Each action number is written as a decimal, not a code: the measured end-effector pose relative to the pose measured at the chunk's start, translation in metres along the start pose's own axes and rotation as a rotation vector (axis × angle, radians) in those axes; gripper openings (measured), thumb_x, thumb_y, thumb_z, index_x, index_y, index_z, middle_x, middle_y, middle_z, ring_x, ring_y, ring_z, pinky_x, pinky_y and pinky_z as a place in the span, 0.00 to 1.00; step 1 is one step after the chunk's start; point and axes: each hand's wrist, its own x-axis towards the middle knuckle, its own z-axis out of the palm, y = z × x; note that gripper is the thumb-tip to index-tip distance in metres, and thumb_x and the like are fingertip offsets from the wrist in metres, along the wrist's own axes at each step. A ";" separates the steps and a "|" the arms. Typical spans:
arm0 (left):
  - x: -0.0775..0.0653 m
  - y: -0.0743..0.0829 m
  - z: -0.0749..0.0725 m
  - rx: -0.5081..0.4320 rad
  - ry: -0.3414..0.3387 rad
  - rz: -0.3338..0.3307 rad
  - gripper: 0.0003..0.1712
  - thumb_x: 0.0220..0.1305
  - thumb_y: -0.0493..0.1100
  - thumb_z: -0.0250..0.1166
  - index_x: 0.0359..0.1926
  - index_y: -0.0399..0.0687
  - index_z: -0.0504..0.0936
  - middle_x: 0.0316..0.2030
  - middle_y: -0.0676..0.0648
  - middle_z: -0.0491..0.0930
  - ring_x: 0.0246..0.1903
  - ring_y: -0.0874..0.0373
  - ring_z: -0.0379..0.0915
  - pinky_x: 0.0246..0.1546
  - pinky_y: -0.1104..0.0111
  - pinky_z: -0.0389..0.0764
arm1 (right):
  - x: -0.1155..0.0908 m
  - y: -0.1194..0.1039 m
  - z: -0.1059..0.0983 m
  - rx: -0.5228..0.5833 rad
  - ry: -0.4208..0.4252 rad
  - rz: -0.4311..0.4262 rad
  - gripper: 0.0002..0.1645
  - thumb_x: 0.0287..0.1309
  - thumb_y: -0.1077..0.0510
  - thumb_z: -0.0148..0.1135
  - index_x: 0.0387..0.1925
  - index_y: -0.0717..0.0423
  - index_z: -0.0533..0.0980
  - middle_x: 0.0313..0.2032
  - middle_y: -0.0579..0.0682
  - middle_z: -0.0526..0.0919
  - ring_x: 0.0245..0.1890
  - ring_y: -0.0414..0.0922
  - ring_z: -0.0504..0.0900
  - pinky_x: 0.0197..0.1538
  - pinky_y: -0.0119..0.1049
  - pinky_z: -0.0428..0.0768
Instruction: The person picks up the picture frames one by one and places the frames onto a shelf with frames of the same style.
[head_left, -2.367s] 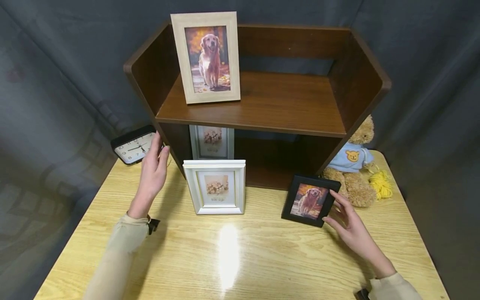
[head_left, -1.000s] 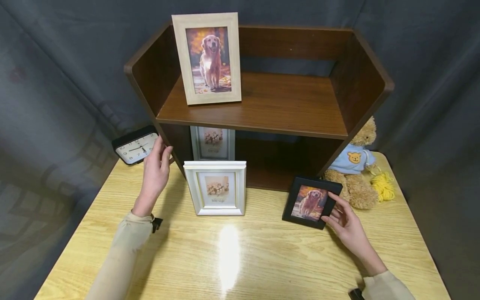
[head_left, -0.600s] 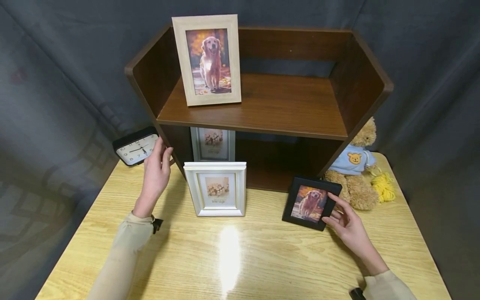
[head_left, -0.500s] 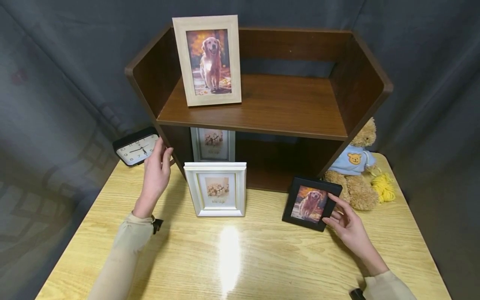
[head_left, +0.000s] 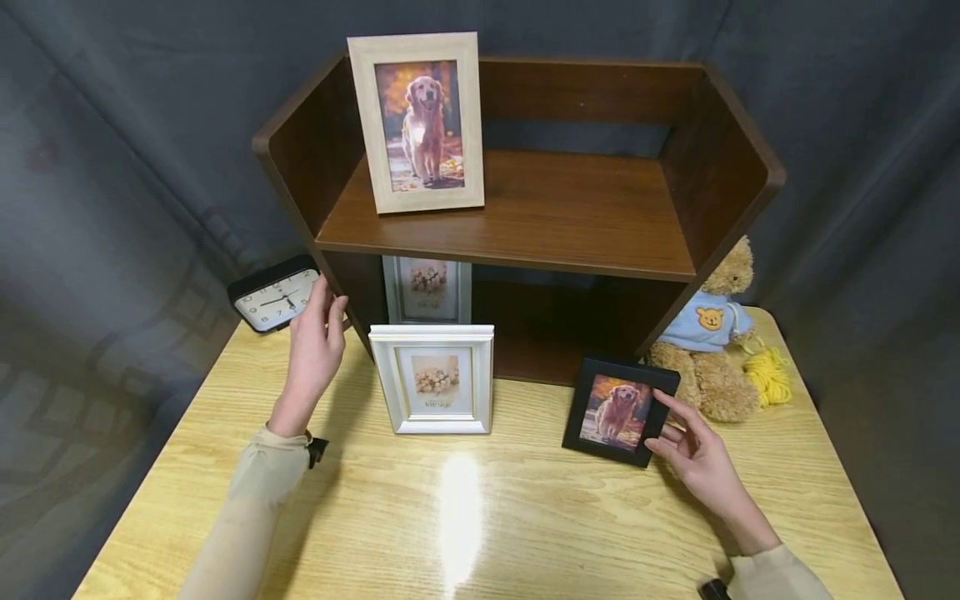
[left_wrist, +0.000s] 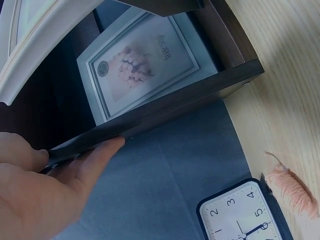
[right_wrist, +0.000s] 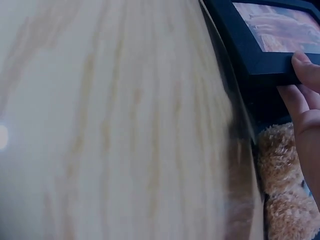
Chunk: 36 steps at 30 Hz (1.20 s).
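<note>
In the head view my left hand [head_left: 315, 346] is at the left side panel of the brown shelf [head_left: 585, 217]. The left wrist view has its thumb and fingers on opposite faces of that panel's edge. My right hand [head_left: 697, 450] pinches the right edge of a black picture frame [head_left: 581, 425] with a dog photo, thumb in front. This frame leans back before the shelf's right end; its underside is hard to see. Left of it stands a white picture frame [head_left: 382, 375]. A cream picture frame [head_left: 363, 108] stands on the upper shelf, a grey-green one [head_left: 465, 292] below.
A black-rimmed clock [head_left: 273, 304] is left of the shelf, near a pink yarn bundle [left_wrist: 292, 190]. At right sit a teddy bear [head_left: 705, 321] in a blue top and yellow yarn [head_left: 768, 379]. The wooden table [head_left: 555, 533] has grey curtains [head_left: 112, 208] around it.
The black picture frame has turned slightly in my right hand over the last half second. My left hand has shifted a little lower and stays at the shelf's side panel.
</note>
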 end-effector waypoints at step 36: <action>-0.001 0.002 0.001 0.067 0.054 0.050 0.16 0.82 0.32 0.55 0.64 0.30 0.74 0.44 0.32 0.85 0.40 0.38 0.87 0.37 0.50 0.89 | 0.023 -0.063 0.012 -0.089 0.013 -0.030 0.54 0.50 0.96 0.54 0.78 0.69 0.63 0.68 0.42 0.80 0.57 0.36 0.85 0.52 0.26 0.85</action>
